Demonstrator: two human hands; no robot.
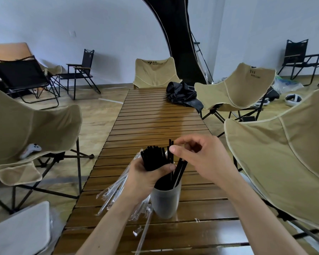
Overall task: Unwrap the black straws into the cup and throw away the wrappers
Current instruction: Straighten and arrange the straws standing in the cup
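My left hand (pixel 145 174) grips a bundle of black straws (pixel 153 158) above the near part of the slatted wooden table (pixel 155 122). Their clear wrappers (pixel 114 192) hang down past my wrist. Thumb and forefinger of my right hand (pixel 197 155) pinch the top of one black straw (pixel 170 150) that sticks up from the bundle. A translucent cup (pixel 166 201) stands just below my hands, with several unwrapped black straws (pixel 180 171) leaning inside it.
Loose clear wrappers (pixel 142 227) lie on the table left of the cup. A black bag (pixel 182 96) sits at the far right of the table. Tan folding chairs (pixel 291 159) stand close on both sides. A white bin lid (pixel 20 230) is at lower left.
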